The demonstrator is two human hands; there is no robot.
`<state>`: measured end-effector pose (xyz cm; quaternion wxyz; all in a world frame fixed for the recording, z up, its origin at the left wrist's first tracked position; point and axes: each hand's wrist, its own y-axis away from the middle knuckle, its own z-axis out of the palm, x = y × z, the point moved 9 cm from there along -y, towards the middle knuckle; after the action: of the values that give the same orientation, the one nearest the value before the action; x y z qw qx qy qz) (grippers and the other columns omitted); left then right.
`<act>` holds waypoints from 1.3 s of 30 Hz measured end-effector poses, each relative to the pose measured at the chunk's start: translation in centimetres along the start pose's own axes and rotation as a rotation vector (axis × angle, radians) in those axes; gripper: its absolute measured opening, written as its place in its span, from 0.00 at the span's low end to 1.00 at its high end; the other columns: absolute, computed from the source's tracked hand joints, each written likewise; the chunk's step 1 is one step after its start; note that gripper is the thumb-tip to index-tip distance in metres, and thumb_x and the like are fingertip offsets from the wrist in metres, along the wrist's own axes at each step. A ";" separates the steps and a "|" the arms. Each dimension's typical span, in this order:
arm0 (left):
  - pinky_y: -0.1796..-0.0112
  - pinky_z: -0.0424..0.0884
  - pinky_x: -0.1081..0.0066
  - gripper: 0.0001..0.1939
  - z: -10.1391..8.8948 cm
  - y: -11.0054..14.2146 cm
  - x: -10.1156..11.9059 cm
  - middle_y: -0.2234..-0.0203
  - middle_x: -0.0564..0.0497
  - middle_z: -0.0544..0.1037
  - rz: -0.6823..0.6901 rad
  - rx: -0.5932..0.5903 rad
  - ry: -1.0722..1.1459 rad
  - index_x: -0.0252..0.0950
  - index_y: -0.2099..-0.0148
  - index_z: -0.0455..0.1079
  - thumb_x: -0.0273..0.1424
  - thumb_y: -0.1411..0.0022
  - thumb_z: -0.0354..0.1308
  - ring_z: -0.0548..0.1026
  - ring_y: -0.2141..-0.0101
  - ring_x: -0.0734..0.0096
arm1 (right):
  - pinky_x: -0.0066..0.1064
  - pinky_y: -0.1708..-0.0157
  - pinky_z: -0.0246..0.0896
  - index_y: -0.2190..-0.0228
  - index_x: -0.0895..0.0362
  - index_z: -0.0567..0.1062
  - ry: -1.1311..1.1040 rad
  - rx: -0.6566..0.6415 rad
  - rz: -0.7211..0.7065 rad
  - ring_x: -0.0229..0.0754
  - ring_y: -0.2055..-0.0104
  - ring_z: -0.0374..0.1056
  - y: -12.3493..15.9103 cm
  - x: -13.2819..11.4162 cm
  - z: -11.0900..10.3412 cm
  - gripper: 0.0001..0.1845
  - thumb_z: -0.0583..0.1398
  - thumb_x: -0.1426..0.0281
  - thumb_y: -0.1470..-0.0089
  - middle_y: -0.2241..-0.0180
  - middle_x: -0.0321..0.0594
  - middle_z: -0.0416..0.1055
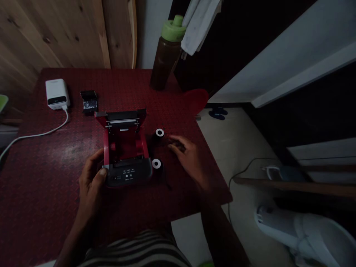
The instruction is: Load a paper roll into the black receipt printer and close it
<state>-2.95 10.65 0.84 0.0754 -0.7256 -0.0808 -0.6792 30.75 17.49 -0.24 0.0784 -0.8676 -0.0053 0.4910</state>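
A red and black portable printer [128, 172] sits on the table with its lid raised. Its red inner bay is exposed, and no roll shows inside. My left hand [93, 174] grips the printer's left side, thumb on the front corner and fingers along the side wall. To the right of the printer are two small black rolls with white cores, a farther roll [159, 133] and a nearer roll [157, 165]. Just right of them, my right hand [186, 150] hovers with thumb and forefinger apart; nothing can be made out between them in the dim light.
A white power bank [57, 93] with a white cable lies at the back left, beside a small dark object [89, 102]. At the far edge stands a bottle with a green lid [169, 52]. A red stool [198, 100] is beyond the red table [55, 185].
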 end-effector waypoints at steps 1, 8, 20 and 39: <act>0.45 0.76 0.62 0.25 0.0 0.0 0.0 0.39 0.47 0.83 0.002 -0.003 0.001 0.44 0.33 0.77 0.46 0.27 0.64 0.80 0.40 0.53 | 0.40 0.60 0.75 0.51 0.53 0.82 0.000 0.012 -0.001 0.47 0.62 0.78 -1.0 0.2 0.9 0.18 0.67 0.64 0.42 0.58 0.43 0.83; 0.45 0.78 0.60 0.27 0.0 0.0 0.2 0.39 0.46 0.83 0.005 -0.009 -0.020 0.43 0.33 0.77 0.48 0.28 0.64 0.81 0.40 0.51 | 0.48 0.46 0.71 0.59 0.53 0.77 -0.017 0.079 -0.018 0.53 0.51 0.75 -3.5 0.2 4.3 0.15 0.69 0.63 0.48 0.57 0.44 0.80; 0.46 0.80 0.58 0.27 0.1 0.0 0.0 0.40 0.44 0.83 -0.034 -0.011 0.003 0.41 0.33 0.76 0.48 0.28 0.64 0.81 0.41 0.50 | 0.41 0.49 0.74 0.52 0.49 0.82 -0.328 -0.284 -0.063 0.47 0.52 0.77 -1.2 -10.8 0.7 0.15 0.72 0.59 0.39 0.56 0.38 0.81; 0.36 0.70 0.51 0.26 0.5 0.4 -0.9 0.35 0.42 0.78 -0.056 -0.060 0.067 0.41 0.31 0.72 0.44 0.26 0.61 0.76 0.36 0.49 | 0.44 0.45 0.68 0.51 0.58 0.82 0.786 -0.552 -0.379 0.55 0.47 0.78 -0.5 -16.9 12.0 0.09 0.65 0.77 0.31 0.55 0.50 0.85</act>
<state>-2.41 10.37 -0.06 0.0374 -0.7016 -0.0781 -0.7072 11.81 18.09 8.12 -0.0701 -0.9588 -0.2618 0.0853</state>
